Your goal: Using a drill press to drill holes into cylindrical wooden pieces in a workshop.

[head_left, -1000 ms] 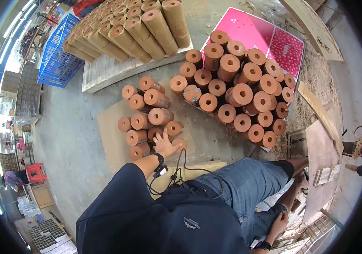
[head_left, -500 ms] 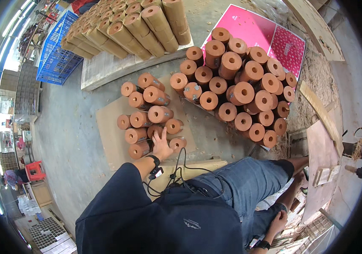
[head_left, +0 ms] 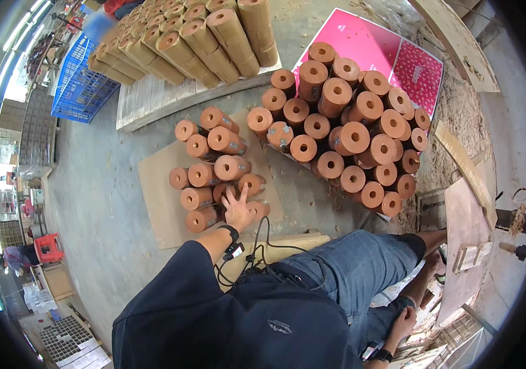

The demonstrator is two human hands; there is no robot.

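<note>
My left hand (head_left: 238, 209) reaches into a small group of reddish-brown cylinders with centre holes. Its fingers are spread, touching a cylinder (head_left: 252, 184) and partly covering a darker one (head_left: 220, 192) beside it. Another cylinder (head_left: 261, 210) lies just right of the hand. The group lies on a brown cardboard sheet (head_left: 158, 203), most of the pieces on their sides. My right hand (head_left: 404, 322) rests by my knee at the lower right, away from the cylinders; its fingers are too small and partly hidden to read.
A larger stack of similar cylinders (head_left: 355, 136) stands to the right, partly over a pink printed sheet (head_left: 361, 40). Brown-wrapped rolls (head_left: 232, 37) stand on a wooden platform (head_left: 170, 101). There is a blue crate (head_left: 81, 86) at the far left. Black cables (head_left: 269, 246) hang near my left wrist.
My left hand has shifted slightly right and away from me, its fingers now at the cylinder on that side. The cylinders look unmoved, and my right hand stays by the knee.
</note>
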